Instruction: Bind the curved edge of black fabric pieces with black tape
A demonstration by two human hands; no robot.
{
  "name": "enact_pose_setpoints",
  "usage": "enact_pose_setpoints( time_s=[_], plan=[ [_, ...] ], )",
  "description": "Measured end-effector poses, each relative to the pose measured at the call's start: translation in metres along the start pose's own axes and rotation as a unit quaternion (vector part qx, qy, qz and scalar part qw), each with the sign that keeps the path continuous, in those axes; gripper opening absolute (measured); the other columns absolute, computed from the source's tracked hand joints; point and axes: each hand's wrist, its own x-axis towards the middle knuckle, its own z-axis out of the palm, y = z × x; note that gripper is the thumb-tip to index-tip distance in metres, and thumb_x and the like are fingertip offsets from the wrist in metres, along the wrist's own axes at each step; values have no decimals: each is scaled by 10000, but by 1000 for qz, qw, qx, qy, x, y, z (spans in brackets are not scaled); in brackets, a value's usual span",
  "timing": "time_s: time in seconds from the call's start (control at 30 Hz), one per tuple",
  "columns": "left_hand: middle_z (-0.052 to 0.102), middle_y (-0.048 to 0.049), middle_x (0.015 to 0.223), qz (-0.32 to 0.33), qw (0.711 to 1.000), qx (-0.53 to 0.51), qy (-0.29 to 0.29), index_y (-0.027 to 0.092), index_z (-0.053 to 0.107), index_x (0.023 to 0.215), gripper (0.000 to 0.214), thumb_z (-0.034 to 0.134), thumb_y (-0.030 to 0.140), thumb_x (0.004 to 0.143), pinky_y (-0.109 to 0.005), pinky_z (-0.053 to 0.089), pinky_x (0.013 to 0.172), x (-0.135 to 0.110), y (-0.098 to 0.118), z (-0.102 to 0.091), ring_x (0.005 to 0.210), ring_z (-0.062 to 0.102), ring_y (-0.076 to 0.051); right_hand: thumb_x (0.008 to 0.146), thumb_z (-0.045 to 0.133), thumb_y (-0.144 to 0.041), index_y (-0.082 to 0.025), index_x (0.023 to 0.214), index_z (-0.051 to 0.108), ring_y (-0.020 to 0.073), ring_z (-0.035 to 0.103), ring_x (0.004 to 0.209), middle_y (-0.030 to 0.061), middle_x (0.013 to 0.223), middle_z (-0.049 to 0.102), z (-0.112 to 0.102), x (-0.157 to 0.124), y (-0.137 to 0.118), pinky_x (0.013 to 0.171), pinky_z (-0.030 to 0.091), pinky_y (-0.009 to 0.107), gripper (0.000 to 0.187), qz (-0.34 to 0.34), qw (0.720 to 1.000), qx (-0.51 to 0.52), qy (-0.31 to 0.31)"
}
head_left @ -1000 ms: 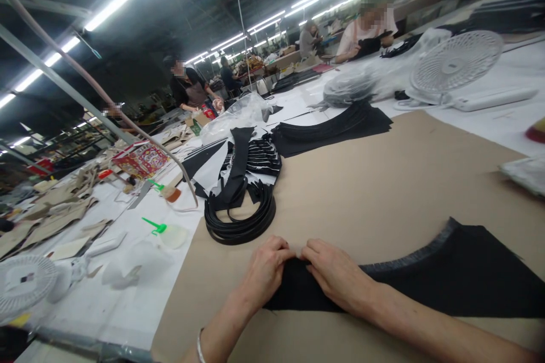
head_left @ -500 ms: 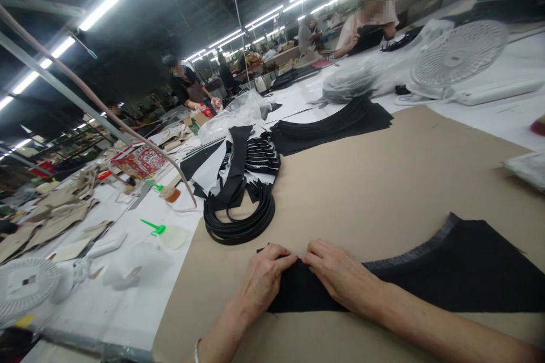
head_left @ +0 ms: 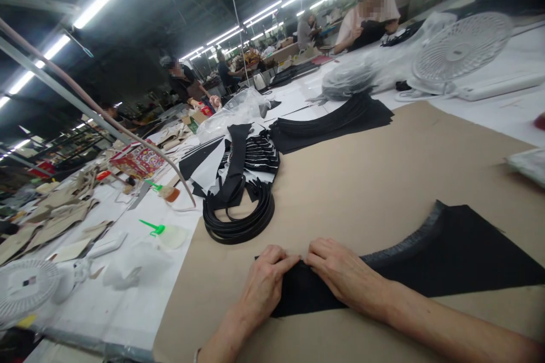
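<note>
A black fabric piece point(head_left: 460, 252) with a curved upper edge lies on a brown sheet point(head_left: 409, 164) in front of me. Along the curve runs a shinier, greyish strip. My left hand point(head_left: 266, 278) pinches the upper edge near the piece's left end, thumb and fingers pressed together. Close beside it, my right hand point(head_left: 336, 269) grips the same edge, its fingertips almost meeting the left thumb. What lies under the fingertips is hidden. Just beyond the hands is a coil of black cord point(head_left: 240, 212).
Behind the coil lie striped black-and-white pieces point(head_left: 255, 156) and stacked curved black pieces point(head_left: 332, 122). Two green-tipped bottles point(head_left: 170, 235) stand left. White fans point(head_left: 464, 54) sit at the far right and near left. Co-workers point(head_left: 366, 17) are across the tables.
The right end of the black fabric has swung up and slightly left, away from me. Both hands stay pinched on the edge, shifted only slightly.
</note>
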Motion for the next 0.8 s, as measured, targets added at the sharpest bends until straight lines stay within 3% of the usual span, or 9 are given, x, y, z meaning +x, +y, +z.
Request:
enact_pose_setpoints(
  time_s=[0.1,0.27,0.37,0.5,0.63,0.8],
  plan=[
    [633,-41,1011,-3,1000,10,-10,323,588,1269,414,413,126,949,-355,517,866,-2,6,-2,968,571,-182,896,422,-12,-170,933,607,196,495,830,54,890,566,1,0,1,771,407,327,247,-6,1000,2,1],
    [595,-81,1275,6,996,91,-12,257,527,1341,485,381,73,916,-478,449,1036,-20,11,3,1224,504,-237,894,445,-36,-167,931,620,194,490,827,62,897,573,4,0,6,770,391,329,222,-40,999,-20,5],
    [550,-69,1372,25,989,143,-7,222,449,1398,546,371,42,888,-476,405,1100,-31,9,7,1300,458,-218,900,434,-38,-162,912,615,189,489,808,67,897,574,6,0,8,751,381,327,220,-54,998,-38,4],
    [597,-67,1317,2,987,157,15,196,401,1425,555,352,41,895,-462,426,1084,-30,12,9,1255,500,-206,911,427,-50,-157,935,611,197,498,817,72,908,579,5,1,7,755,378,338,215,-57,997,-43,-13],
    [616,-37,1290,-13,987,157,34,232,503,1350,500,365,56,902,-475,418,1077,-23,20,11,1227,514,-224,916,413,-55,-168,923,604,210,525,854,73,924,592,-3,3,4,792,384,358,222,-33,999,-15,-35],
    [627,-4,1270,-15,990,131,50,270,543,1293,474,404,52,897,-516,360,1094,-24,24,9,1244,482,-230,886,570,-181,-193,961,576,207,575,895,54,982,628,-20,1,10,838,402,347,76,14,999,28,-41]
  ],
)
